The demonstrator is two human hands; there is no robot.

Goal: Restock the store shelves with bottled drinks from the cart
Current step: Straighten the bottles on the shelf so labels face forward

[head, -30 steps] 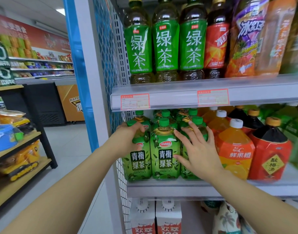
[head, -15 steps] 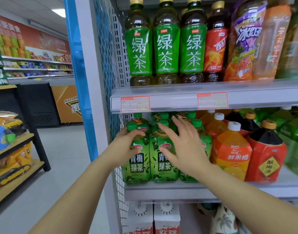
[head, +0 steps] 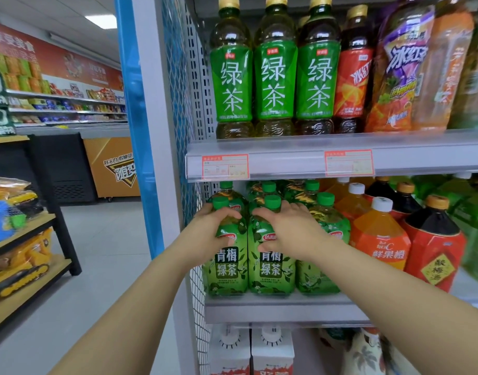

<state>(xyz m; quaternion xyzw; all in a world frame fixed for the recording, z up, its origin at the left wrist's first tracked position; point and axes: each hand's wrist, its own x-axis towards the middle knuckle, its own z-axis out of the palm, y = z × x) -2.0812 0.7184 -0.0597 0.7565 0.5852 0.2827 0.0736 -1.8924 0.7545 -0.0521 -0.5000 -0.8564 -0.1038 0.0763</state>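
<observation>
Both hands are on the front row of green plum-tea bottles at the left end of the middle shelf. The left hand wraps the shoulder of the left front bottle, with fingers curled over the slope below the cap and the thumb low on the label, so it grips rather than merely touches. The right hand lies over the shoulder of the middle front bottle, fingers bent round toward the neck and thumb against the label. It too seems to clasp, though how firmly I cannot tell. Both bottles stand upright on the shelf, touching each other, labels facing out, with a third green bottle just to the right and more rows behind. Holding high on the shoulders gives control of tall, heavy bottles. The likely aim is to square the pair to the shelf edge and snug them against the mesh side panel on the left. Orange juice bottles stand beside them to the right. The cart is not in view.
</observation>
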